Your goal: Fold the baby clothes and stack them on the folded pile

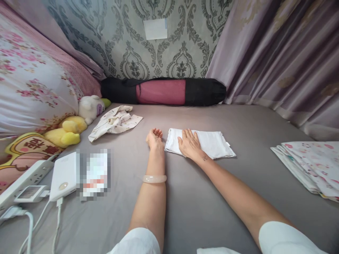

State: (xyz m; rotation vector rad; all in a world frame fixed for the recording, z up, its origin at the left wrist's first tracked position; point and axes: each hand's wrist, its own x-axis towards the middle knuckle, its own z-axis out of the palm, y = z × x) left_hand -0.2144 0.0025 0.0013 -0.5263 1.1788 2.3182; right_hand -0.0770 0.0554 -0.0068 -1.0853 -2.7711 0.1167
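Note:
A folded white cloth (212,141) lies flat on the grey bed sheet in front of me. My right hand (190,144) rests palm down on its left half, fingers stretched out and nothing gripped. Just left of the cloth's short edge is my left hand (154,138), turned on its side with fingers loosely bent and nothing visible in it. A pale bangle (154,179) circles my left forearm. Farther left lies a crumpled cream cloth (116,121) with small prints, apart from both hands.
A black and pink long bag (160,92) lies along the wall. At left are plush toys (70,128), a white power bank (64,176) with cables, a power strip (25,183) and a blurred item (95,173). Folded patterned fabric (312,167) lies at right.

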